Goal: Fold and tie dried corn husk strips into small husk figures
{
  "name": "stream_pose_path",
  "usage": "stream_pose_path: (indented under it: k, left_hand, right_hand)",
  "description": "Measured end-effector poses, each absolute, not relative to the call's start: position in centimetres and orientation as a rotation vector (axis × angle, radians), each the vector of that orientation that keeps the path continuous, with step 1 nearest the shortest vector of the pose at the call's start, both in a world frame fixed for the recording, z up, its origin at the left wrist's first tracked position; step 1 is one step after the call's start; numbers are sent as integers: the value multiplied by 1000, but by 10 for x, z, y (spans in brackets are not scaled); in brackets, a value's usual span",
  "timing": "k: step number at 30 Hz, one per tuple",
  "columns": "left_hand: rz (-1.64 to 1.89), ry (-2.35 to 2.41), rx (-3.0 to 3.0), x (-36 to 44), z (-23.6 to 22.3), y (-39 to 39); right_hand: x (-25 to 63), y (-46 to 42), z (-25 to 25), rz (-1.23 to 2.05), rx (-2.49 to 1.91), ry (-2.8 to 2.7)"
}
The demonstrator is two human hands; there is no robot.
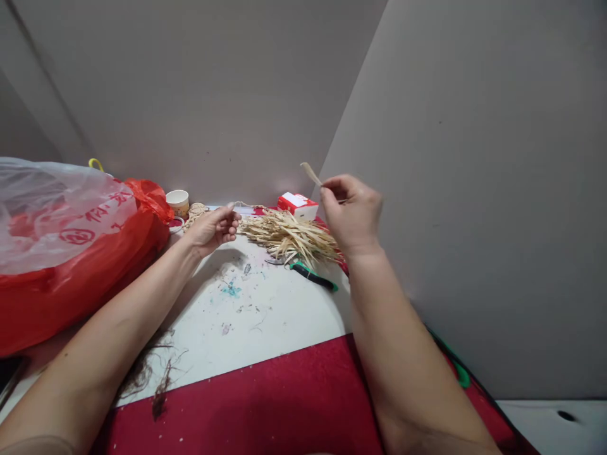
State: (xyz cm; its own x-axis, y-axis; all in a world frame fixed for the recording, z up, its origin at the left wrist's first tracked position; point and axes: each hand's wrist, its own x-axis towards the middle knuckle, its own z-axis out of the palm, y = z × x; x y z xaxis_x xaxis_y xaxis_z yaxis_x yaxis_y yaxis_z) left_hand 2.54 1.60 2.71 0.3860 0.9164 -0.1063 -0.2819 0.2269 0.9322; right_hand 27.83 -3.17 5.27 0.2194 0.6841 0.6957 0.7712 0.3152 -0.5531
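My right hand [353,212] is raised above the table, thumb and fingers closed on a pale, flat straw strip [310,172] whose end sticks up to the left. Lower and further left, my left hand [215,227] pinches the end of a thin twisted straw cord [250,205] between thumb and forefinger. The cord runs rightward behind a loose heap of dry straw strips [291,237]. Pliers [313,276] with black and green handles lie at the near side of the heap, their jaws partly beneath the strips.
A bulky red and clear plastic bag [85,253] fills the left side. At the back stand a paper cup [178,201], a coil of cord [195,215] and a red-white box [298,205]. Brown fibres [161,392] lie near the front. Grey panels [474,189] close off the back and right.
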Motion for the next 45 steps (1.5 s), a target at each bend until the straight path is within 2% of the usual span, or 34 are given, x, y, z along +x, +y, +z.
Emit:
stream_pose_path:
  k: [2,5,12,19,23,26,33,37,40,45]
  left_hand:
    - [955,812,983,26,27,16]
    - [937,831,1023,26,26,15]
    - [883,862,1201,42,52,17]
    - [886,952,1479,65,96,34]
    - [881,950,1534,63,110,35]
    - [903,846,1539,62,120,28]
    - [970,648,1461,80,146,14]
    - [1011,597,1515,97,161,7]
    - [1003,644,1642,97,170,3]
    - [934,698,1767,73,178,-7]
  right_hand:
    - [287,-29,50,-143,-1632,-1652]
    - [279,-27,45,-9,-1870,-1803]
    - [209,-39,36,56,-1378,-1881]
    - [149,-55,-25,210,-1233,-2382]
    - [136,-60,-40,294,-1056,-2512]
    - [131,-64,-35,569,-972,-2351]
    - [107,-93,-15,1586,-678,-1952]
    - [90,-112,-23,1881,-520,-1739]
    - [86,-112,-35,1870,-536,-1677]
    - [93,-90,-53,1432,-873,-1799]
